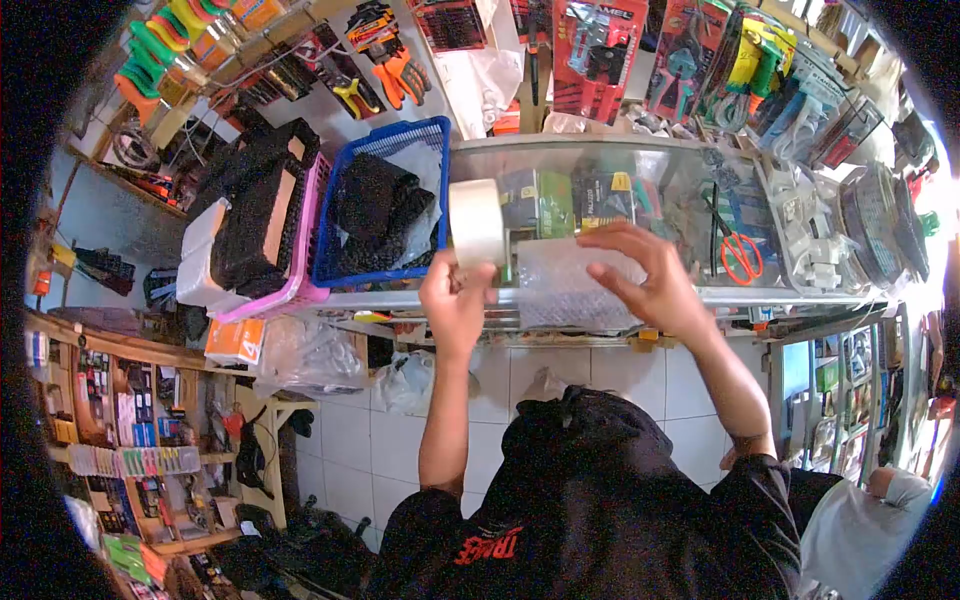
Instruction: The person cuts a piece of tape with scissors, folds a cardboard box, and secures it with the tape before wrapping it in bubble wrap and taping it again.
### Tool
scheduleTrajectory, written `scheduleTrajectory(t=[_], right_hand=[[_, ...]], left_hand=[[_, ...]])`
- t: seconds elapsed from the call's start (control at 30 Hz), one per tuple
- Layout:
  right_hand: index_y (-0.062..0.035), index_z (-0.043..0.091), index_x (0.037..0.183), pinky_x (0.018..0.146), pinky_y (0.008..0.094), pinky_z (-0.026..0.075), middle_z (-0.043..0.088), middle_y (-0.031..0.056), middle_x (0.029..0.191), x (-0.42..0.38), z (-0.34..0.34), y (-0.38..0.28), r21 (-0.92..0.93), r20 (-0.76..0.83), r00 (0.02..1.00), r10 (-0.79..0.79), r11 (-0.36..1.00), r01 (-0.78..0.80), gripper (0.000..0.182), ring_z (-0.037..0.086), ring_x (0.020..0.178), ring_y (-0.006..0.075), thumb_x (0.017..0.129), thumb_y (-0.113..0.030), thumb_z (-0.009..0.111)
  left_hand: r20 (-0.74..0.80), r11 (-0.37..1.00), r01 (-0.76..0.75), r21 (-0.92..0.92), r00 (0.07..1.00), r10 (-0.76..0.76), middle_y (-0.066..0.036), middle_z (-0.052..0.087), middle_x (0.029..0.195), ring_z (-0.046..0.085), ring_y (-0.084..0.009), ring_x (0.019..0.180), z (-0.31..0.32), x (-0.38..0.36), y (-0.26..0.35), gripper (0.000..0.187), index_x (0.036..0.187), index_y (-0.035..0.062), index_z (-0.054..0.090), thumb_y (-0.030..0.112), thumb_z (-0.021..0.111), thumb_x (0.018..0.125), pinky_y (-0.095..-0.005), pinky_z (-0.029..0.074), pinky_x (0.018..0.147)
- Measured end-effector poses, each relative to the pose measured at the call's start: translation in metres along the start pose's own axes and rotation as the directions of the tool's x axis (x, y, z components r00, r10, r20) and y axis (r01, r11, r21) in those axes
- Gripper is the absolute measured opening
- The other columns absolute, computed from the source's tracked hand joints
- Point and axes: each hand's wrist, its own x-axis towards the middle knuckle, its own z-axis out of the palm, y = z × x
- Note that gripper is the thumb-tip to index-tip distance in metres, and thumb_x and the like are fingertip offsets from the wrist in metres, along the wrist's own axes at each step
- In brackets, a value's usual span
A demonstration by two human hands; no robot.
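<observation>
A wide cream roll of packing tape (476, 215) is upright over the glass counter, and my left hand (455, 300) is closed around its lower end, blurred by motion. Right of it lies a bubble-wrapped package (570, 285) at the counter's front edge. Over the package's right side spreads my right hand (655, 275), thumb and fingers apart, fingertips right at the wrap's upper edge. Orange-handled scissors (738, 255) rest on the counter to the right of that hand.
A blue basket (318, 240) with black plastic stands left of the tape, beside a pink basket (300, 255) holding dark boxes. Packaged tools hang behind the glass counter (680, 165). At the lower right a person's grey clothing (860, 530) shows.
</observation>
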Motion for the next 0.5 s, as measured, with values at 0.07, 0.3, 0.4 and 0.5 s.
scheduleTrajectory(t=[0.07, 0.3, 0.4, 0.5], right_hand=[[0.0005, 0.064, 0.128, 0.100, 0.0458, 0.050, 0.070, 0.0183, 0.117, 0.012, 0.016, -0.012, 0.093, 0.021, 0.998, -0.065, 0.994, 0.063, 0.045, 0.066, 0.113, 0.0343, 0.092, -0.025, 0.075], [-0.0002, 0.063, 0.114, 0.092, 0.0428, 0.052, 0.069, 0.0167, 0.108, 0.031, 0.037, -0.048, 0.301, 0.094, 0.991, -0.093, 0.952, 0.061, 0.038, 0.067, 0.104, 0.0331, 0.087, -0.018, 0.082], [-0.0013, 0.063, 0.110, 0.091, 0.0434, 0.052, 0.069, 0.0158, 0.108, 0.034, 0.040, -0.046, 0.282, 0.102, 0.972, -0.214, 0.943, 0.178, 0.036, 0.068, 0.103, 0.0356, 0.083, -0.010, 0.084], [-0.0020, 0.063, 0.108, 0.092, 0.0456, 0.053, 0.069, 0.0160, 0.109, 0.041, 0.044, -0.044, 0.284, 0.088, 0.946, -0.313, 0.918, 0.278, 0.036, 0.067, 0.105, 0.0387, 0.079, -0.007, 0.085]], left_hand=[[0.117, 0.937, -0.273, 0.218, 0.960, 0.253, -0.007, 0.070, 0.090, 0.067, -0.0165, 0.076, -0.008, -0.001, 0.004, 0.017, 0.098, -0.0004, 0.065, 0.003, 0.077, 0.086, -0.0268, 0.054, 0.067], [0.367, 0.846, -0.428, 0.317, 0.878, 0.307, -0.012, 0.071, 0.108, 0.071, -0.0264, 0.099, -0.014, 0.004, 0.031, 0.025, 0.097, -0.0010, 0.070, -0.007, 0.077, 0.074, -0.0380, 0.056, 0.084], [0.324, 0.808, -0.557, 0.193, 0.813, 0.483, -0.015, 0.059, 0.126, 0.067, -0.0235, 0.095, -0.034, 0.015, 0.028, 0.064, 0.123, 0.0007, 0.062, 0.019, 0.094, 0.071, -0.0351, 0.055, 0.083], [0.140, 0.840, -0.539, -0.066, 0.829, 0.542, -0.018, 0.048, 0.134, 0.062, -0.0236, 0.105, -0.037, 0.025, 0.022, 0.102, 0.145, 0.0022, 0.043, 0.055, 0.089, 0.071, -0.0373, 0.051, 0.089]])
